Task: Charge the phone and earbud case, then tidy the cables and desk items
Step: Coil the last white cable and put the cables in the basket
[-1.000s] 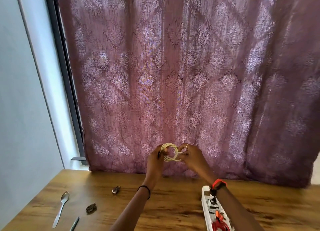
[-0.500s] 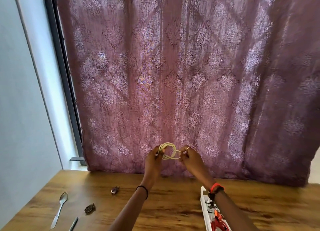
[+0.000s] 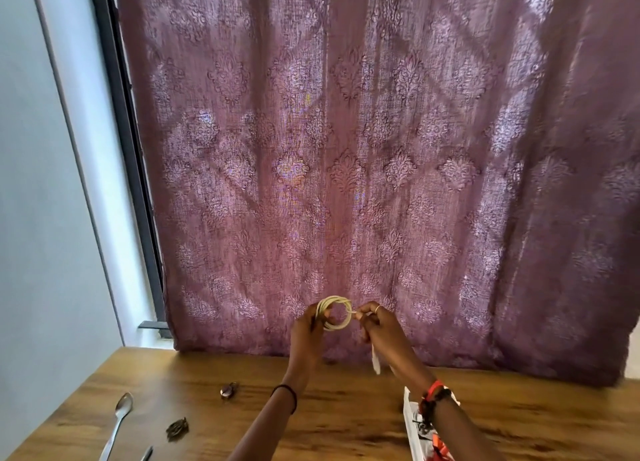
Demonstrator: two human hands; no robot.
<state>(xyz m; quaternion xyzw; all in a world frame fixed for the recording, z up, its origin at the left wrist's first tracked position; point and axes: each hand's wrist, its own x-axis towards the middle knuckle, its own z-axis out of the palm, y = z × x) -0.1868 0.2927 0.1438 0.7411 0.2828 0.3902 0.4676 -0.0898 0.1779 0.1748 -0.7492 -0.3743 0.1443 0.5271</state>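
Newly dangling below the right hand (image 3: 381, 329) is a loose white cable end (image 3: 375, 362). That hand pinches the right side of the coiled cable (image 3: 335, 299), and the left hand (image 3: 306, 332) grips its left side with curled fingers. Both are raised above the wooden desk (image 3: 346, 419), before the curtain (image 3: 346, 149).

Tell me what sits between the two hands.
In the head view, a coiled cream cable: the left hand grips its left side, the right hand pinches its right.

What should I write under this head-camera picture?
Left hand and right hand hold a coiled cream cable above the brown wooden desk, before a purple patterned curtain.
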